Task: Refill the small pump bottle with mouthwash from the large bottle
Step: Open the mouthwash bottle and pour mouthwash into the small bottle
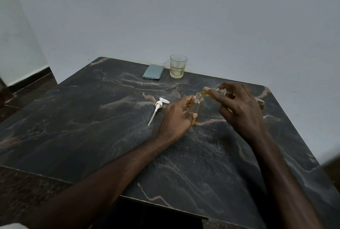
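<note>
A small clear bottle [198,105] stands upright on the dark marble table [92,118], with a little yellow liquid at its bottom. My left hand [176,118] grips it around the side. My right hand [239,107] holds a larger clear bottle [214,93] tipped sideways, its open mouth right over the small bottle's neck. Yellow liquid shows inside the tipped bottle near its neck. The white pump head [158,108] with its dip tube lies on the table to the left of my left hand.
A drinking glass [178,66] with a little pale liquid stands at the table's far edge by the wall. A grey-blue folded cloth [153,71] lies just left of it. A small object [260,102] shows behind my right hand.
</note>
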`<state>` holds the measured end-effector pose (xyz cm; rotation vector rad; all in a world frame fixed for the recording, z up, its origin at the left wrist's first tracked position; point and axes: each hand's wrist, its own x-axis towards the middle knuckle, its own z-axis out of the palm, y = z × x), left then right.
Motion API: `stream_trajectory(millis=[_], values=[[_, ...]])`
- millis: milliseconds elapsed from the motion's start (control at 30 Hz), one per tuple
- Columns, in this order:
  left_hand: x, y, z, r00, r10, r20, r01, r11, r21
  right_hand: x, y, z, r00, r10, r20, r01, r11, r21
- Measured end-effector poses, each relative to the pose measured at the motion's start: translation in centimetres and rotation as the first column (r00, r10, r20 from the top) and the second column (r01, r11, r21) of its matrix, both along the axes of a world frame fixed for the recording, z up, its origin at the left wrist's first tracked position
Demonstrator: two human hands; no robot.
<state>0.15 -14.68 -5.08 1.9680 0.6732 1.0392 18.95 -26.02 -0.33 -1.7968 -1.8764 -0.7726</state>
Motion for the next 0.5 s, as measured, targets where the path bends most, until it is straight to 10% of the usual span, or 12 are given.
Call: stream_trajectory(millis=[500], values=[[-0.12,-0.04,-0.03,1.000,0.000,-0.013,0.001,1.000,0.011,-0.12,0.02,0.05,1.000,-0.003,0.002,0.003,1.000,-0.001]])
